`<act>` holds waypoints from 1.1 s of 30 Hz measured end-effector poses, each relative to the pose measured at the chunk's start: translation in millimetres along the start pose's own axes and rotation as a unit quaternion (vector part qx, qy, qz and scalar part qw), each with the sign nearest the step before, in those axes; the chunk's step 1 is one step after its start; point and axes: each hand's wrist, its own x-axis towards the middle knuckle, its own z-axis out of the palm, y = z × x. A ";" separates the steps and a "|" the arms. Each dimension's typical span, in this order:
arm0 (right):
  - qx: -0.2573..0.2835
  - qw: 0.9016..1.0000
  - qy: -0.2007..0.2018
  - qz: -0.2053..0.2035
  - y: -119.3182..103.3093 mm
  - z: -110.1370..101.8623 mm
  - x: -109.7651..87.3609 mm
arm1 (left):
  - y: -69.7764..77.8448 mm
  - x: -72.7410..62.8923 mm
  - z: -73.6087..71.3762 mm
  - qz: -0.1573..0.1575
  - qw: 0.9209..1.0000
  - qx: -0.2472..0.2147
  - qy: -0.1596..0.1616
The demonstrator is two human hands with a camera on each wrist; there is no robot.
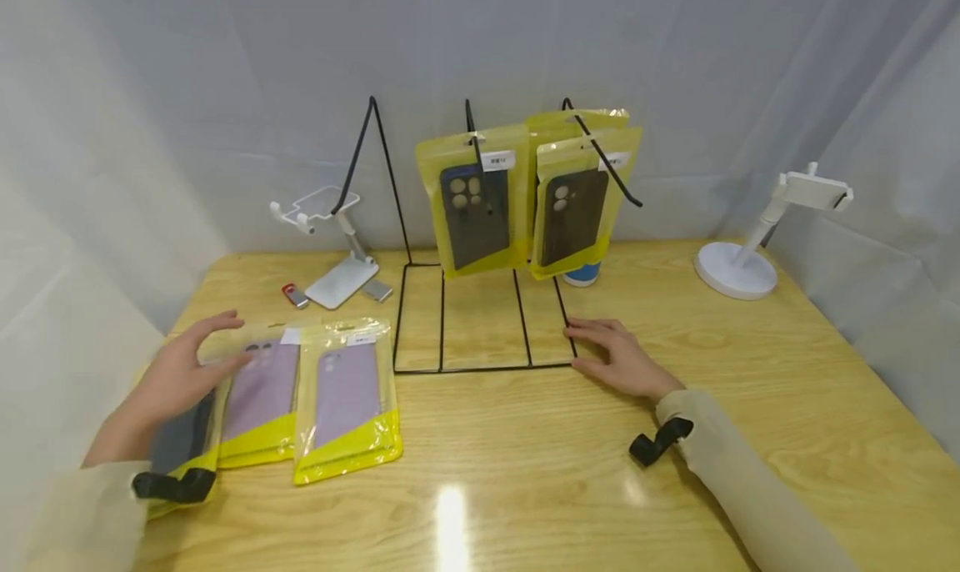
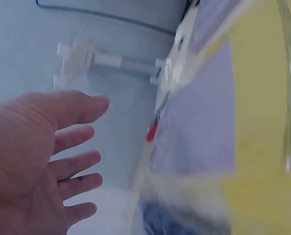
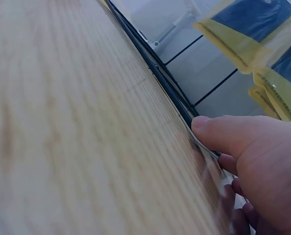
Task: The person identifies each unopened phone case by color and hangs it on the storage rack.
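Observation:
A black wire display rack [image 1: 480, 322] stands mid-table. Two yellow bags with dark phone cases [image 1: 476, 201] [image 1: 577, 205] hang on its hooks. Three more yellow bags lie flat at the front left: two with lilac cases [image 1: 348, 397] [image 1: 262, 388] and one with a dark case [image 1: 180, 447]. My left hand [image 1: 176, 380] hovers over the left bags with fingers spread and straight, holding nothing; in the left wrist view the left hand [image 2: 42, 156] is open beside a lilac-case bag [image 2: 199, 127]. My right hand [image 1: 618, 355] lies flat on the table, fingertips at the rack's base wire [image 3: 169, 93].
A white folding phone stand [image 1: 333, 247] and a small red-and-silver USB stick [image 1: 295, 295] sit behind the flat bags. A white round-based stand [image 1: 738, 259] is at the back right. A blue-bottomed cup [image 1: 582, 274] hides behind the hanging bags. White curtains surround the wooden table [image 1: 525, 472].

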 end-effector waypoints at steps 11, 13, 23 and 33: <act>0.014 1.000 -0.008 0.001 -3.1 -2.0 -0.5 | -47.1 -12.5 -9.3 -0.023 0.993 0.117 -0.005; 0.013 1.000 -0.010 0.004 -1.9 -2.1 -0.5 | -51.0 -11.5 -12.1 -0.055 0.989 0.130 -0.035; -0.002 1.000 -0.014 0.005 1.5 -3.9 -2.0 | -43.8 -9.0 -19.7 -0.215 0.965 0.127 -0.082; 0.004 1.000 -0.018 0.000 -0.2 -2.2 -0.1 | -48.5 -18.1 -24.0 -0.331 0.932 0.148 -0.020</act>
